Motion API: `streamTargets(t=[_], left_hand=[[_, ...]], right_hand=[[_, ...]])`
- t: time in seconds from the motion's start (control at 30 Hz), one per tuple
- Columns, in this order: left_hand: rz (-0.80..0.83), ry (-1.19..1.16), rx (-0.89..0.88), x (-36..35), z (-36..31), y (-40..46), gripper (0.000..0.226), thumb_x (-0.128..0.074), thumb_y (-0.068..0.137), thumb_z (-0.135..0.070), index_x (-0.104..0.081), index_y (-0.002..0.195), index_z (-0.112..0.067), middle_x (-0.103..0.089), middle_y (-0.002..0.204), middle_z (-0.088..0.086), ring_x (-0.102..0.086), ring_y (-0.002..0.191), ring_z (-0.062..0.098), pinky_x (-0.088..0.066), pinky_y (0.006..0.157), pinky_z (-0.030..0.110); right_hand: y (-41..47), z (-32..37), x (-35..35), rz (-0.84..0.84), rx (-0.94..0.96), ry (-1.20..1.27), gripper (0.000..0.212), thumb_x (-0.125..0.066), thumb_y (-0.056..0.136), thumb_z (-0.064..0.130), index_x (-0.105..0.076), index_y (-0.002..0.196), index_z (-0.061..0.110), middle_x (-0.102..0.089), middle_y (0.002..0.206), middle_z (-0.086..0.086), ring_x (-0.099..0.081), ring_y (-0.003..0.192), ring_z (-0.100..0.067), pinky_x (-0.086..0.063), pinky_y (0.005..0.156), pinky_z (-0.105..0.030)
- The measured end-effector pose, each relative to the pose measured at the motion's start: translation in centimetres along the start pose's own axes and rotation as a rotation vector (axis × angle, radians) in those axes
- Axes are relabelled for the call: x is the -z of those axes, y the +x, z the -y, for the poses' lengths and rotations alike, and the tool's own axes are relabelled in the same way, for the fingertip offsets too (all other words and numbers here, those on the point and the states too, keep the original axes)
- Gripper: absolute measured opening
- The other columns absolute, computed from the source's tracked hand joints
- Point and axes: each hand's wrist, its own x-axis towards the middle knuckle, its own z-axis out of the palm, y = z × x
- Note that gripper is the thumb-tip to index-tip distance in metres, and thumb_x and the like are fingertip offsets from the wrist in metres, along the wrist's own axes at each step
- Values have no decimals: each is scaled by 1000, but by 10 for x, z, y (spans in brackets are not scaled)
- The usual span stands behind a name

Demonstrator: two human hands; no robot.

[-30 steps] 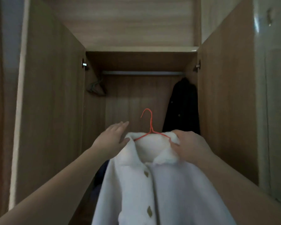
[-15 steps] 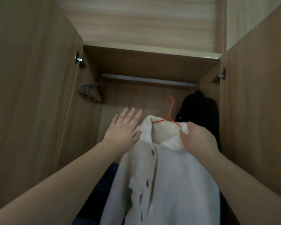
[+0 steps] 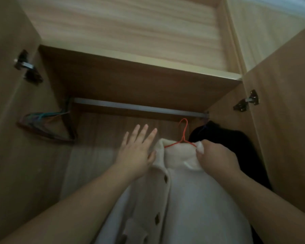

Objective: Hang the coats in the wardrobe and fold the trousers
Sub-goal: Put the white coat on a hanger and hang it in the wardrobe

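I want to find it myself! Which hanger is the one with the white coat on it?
Look inside the open wardrobe, under the silver rail. Near the rail's right end, just left of the black coat, a thin hanger pokes up out of the white coat. It is red wire, unlike the bunch of empty hangers at the far left.

both forearms are bare to the frame edge, left hand [image 3: 136, 152] and right hand [image 3: 216, 158] ungloved.
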Motion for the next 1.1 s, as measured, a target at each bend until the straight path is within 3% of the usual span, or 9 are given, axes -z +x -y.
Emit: streamTargets(t=[0.37,0.6,0.77,0.9,1.1], left_hand=[[-104,-18,-23,-75,11,73,69,-34,98,-52,2,155,-41,4,166,-6,8,152,16,-4,123,43],[-97,27,-26,-105,10,110,69,-33,99,-51,6,155,-40,8,166,-6,11,152,17,-3,123,44],[-49,88,-21,-131,11,124,78,-1,79,-60,9,154,-40,11,165,-4,13,151,18,-1,122,45],[-97,92,-10,-137,14,132,68,-27,98,-54,10,153,-42,11,165,-5,14,151,18,0,123,45],[-83,83,2,-138,21,115,70,-33,98,-51,7,154,-41,8,166,-4,12,152,18,-2,123,44]], right_hand=[[107,-21,-55,-110,33,-37,22,-42,100,42,-53,93,24,-66,98,-5,-63,93,-31,-50,75,-38],[178,-31,-82,-79,7,-34,26,-39,103,33,-61,110,21,-67,111,-8,-63,103,-31,-47,78,-37],[205,-33,-85,-96,48,-42,25,-40,103,26,-64,108,20,-66,113,-8,-62,105,-29,-50,84,-37],[211,-21,-101,-89,87,-32,36,-34,106,36,-64,113,17,-68,112,-9,-63,103,-30,-51,83,-37],[202,-13,-122,34,145,-126,26,-38,103,31,-60,110,19,-64,113,-8,-61,102,-29,-53,87,-42]])
